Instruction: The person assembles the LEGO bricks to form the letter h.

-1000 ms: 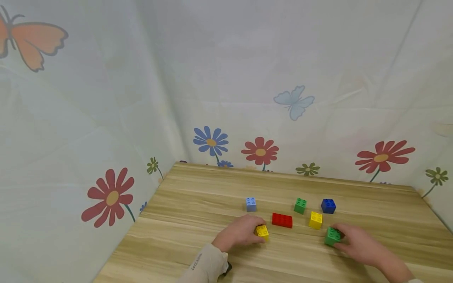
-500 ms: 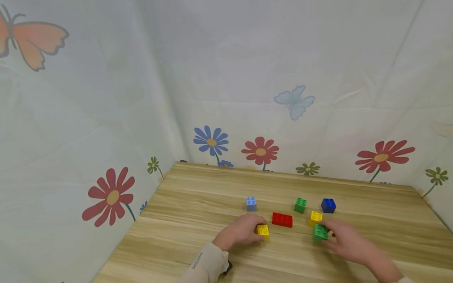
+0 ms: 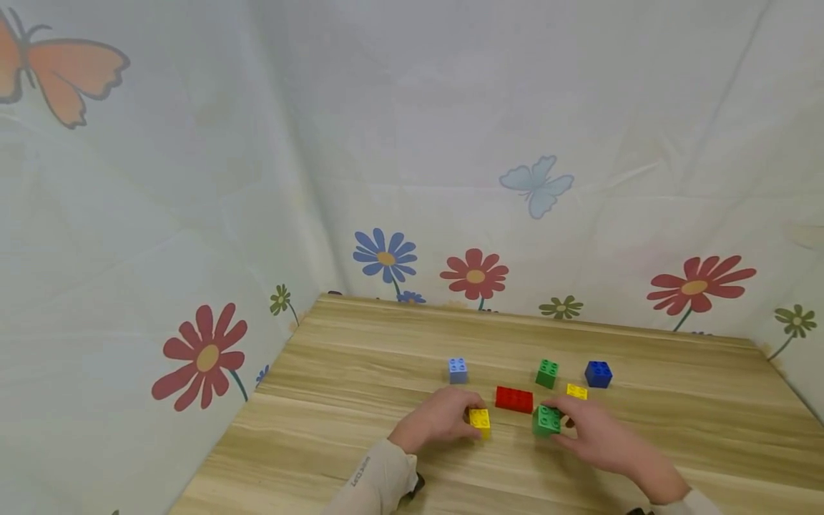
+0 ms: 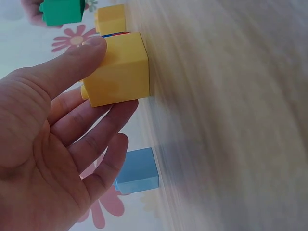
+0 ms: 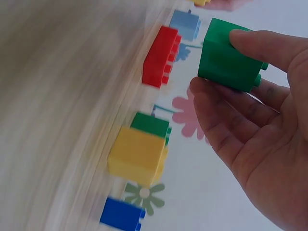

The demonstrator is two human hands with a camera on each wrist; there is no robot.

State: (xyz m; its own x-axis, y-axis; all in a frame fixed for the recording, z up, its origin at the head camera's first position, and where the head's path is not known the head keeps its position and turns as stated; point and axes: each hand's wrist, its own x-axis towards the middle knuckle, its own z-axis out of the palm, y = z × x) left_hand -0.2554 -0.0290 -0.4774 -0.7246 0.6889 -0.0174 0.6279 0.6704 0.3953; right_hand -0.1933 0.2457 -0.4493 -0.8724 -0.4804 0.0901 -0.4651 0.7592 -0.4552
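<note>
Between thumb and fingers, my left hand pinches a yellow toy brick, its studs facing up, close to the wooden table. My right hand holds a green toy brick by its sides, raised above the tabletop in the right wrist view. In the head view this green brick is just right of the red brick, apart from the yellow one. A second yellow brick is partly hidden behind my right hand.
Farther back on the table stand a light blue brick, another green brick and a dark blue brick. Behind the table's back edge hangs a white curtain printed with flowers and butterflies.
My right hand has carried the green brick leftward, past the front of the second yellow brick and toward my left hand. The left hand and its yellow brick have stayed nearly still.
</note>
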